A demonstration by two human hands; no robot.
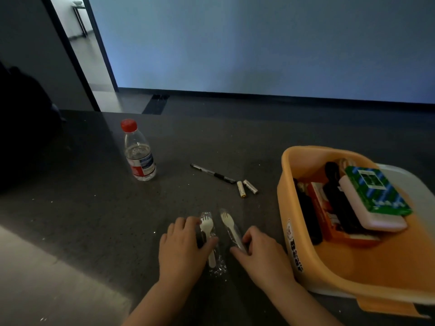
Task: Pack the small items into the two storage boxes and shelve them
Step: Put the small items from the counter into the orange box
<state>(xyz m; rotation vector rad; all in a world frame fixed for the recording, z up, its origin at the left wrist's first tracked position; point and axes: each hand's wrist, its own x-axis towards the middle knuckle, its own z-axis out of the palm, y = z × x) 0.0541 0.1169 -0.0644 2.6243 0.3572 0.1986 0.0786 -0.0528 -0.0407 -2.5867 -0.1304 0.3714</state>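
Note:
Two white plastic sporks in clear wrappers lie on the dark table in front of me. My left hand (pixel 182 245) pinches the left spork (pixel 207 228) between thumb and fingers. My right hand (pixel 259 250) pinches the handle end of the right spork (pixel 228 223). An orange storage box (pixel 286 201) stands at the right, holding a green packet (pixel 376 191), a white case, an orange-red carton and dark items. It sits stacked over a white box (pixel 414 182) whose rim shows behind it. A black pen (pixel 213 173) and two batteries (pixel 246 188) lie beyond the sporks.
A water bottle (pixel 138 151) with a red cap stands upright at the back left of the table. A dark bulky shape fills the far left edge. Beyond the table lie a dark floor, a blue-lit wall and an open doorway.

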